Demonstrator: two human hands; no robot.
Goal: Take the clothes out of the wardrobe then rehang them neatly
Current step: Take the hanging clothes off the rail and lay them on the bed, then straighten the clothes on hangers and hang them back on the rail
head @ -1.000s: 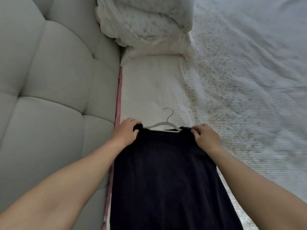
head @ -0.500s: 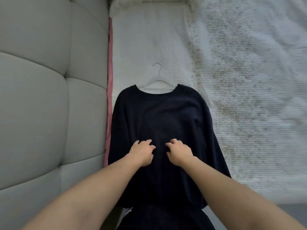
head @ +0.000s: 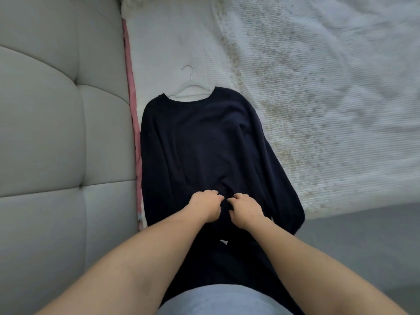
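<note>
A dark navy long-sleeved garment [head: 200, 142] lies flat on the bed, its neck away from me. A white hanger [head: 189, 88] sits inside the neck, its hook pointing up the bed. My left hand [head: 205, 204] and my right hand [head: 245, 206] rest side by side on the garment's lower middle. Their fingers are curled and pinch the dark fabric between them. The garment's lower part hangs over the bed's edge toward my body and is partly hidden by my forearms.
A grey padded headboard [head: 56, 133] runs along the left, with a pink strip [head: 131, 92] between it and the bed. The white textured bedcover [head: 329, 98] spreads to the right. Grey floor [head: 363, 242] shows at the lower right.
Both hands left the garment's shoulders and slid down its front to the lower middle. Their fingers have curled tighter into the fabric. My view has tipped downward, so the pillows are gone.
</note>
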